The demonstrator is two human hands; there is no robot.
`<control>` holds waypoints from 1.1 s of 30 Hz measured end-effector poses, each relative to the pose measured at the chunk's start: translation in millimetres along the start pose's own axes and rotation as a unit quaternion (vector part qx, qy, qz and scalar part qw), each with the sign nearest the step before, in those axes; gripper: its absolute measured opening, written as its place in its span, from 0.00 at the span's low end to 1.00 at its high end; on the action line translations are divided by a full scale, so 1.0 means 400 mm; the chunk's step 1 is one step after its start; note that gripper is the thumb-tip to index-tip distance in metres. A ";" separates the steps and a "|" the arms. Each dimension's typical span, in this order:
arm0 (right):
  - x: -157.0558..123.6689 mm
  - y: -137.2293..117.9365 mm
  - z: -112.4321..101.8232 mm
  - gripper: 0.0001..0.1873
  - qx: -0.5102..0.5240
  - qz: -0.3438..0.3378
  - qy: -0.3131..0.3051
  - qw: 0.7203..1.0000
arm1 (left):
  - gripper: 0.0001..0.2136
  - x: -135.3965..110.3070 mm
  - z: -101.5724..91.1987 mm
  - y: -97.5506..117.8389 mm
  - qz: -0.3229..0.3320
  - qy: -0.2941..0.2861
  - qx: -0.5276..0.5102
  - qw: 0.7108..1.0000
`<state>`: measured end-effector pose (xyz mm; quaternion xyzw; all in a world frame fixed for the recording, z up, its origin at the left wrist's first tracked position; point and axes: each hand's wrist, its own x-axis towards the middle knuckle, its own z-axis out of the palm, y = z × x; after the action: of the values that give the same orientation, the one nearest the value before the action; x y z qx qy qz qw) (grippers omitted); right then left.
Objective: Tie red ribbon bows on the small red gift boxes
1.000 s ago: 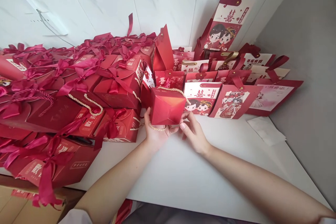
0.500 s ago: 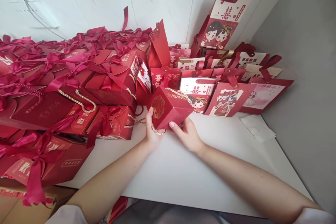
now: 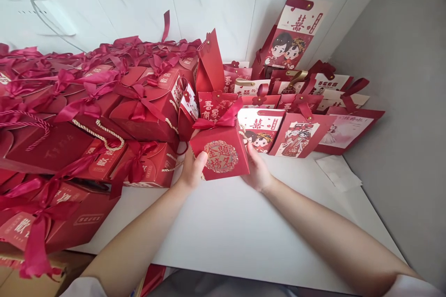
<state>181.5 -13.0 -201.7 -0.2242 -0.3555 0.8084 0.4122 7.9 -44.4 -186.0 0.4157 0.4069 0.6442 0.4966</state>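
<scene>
Between both hands is a red gift box [image 3: 225,153] with a round gold emblem on the side facing me, a pink-red ribbon bow [image 3: 223,118] on top and twisted cord handles at its sides. My left hand [image 3: 192,167] grips its left side, the thumb pressed on the front face by the emblem. My right hand [image 3: 257,169] holds the lower right edge, its other fingers hidden behind the box. Just behind it stands a white and red gift bag [image 3: 261,125] with cartoon figures.
Many red ribbon-tied boxes [image 3: 139,111] are stacked on the left. More gift bags [image 3: 303,134] stand at the right against the wall. A white paper [image 3: 339,171] lies on the white table [image 3: 244,227]. A cardboard box [image 3: 69,264] sits at the lower left.
The held gift box has turned so its emblem side faces me and its ribbon bow shows on top. Both hands have shifted their hold on it.
</scene>
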 end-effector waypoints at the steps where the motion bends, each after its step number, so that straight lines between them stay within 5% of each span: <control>1: 0.000 -0.002 0.000 0.30 0.004 0.008 0.007 1.000 | 0.31 0.001 -0.002 -0.001 0.028 -0.009 0.025 0.999; 5: -0.001 -0.007 0.002 0.29 -0.019 0.019 0.026 0.999 | 0.32 -0.001 0.000 0.009 0.094 -0.045 0.084 0.991; 33: 0.005 0.005 -0.014 0.30 -0.057 0.004 0.023 0.998 | 0.29 -0.014 0.032 0.029 0.054 -0.013 0.069 0.996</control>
<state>182.9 -10.0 -206.9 -0.2672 -0.3901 0.7831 0.4039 17.1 -50.6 -171.6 0.4785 0.4209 0.6353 0.4362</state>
